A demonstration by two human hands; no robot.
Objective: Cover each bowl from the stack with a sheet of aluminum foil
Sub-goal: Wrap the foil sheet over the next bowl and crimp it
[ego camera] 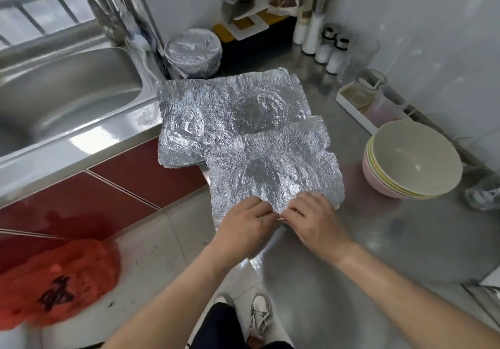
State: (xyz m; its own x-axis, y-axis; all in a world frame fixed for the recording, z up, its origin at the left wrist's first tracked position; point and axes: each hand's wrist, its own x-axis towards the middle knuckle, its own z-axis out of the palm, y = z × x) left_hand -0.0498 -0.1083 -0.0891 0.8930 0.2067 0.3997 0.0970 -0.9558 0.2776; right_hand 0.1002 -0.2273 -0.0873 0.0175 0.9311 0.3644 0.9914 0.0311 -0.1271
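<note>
Tearing could be caused by a sharp pull — the foil sheet (273, 170), centre frame, is pinched at its near edge by left hand (243, 224) and right hand (316, 224) (both curled on it); the bowl stack (378, 178) sits at right.

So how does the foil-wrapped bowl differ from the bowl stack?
The foil-wrapped bowl is sealed over, crinkled and silver; the bowl stack is bare, the top one open and empty. The foil-wrapped bowl stands at the back beside the sink; the bowl stack is nearer, at the right. Both stand on the steel counter.
</note>
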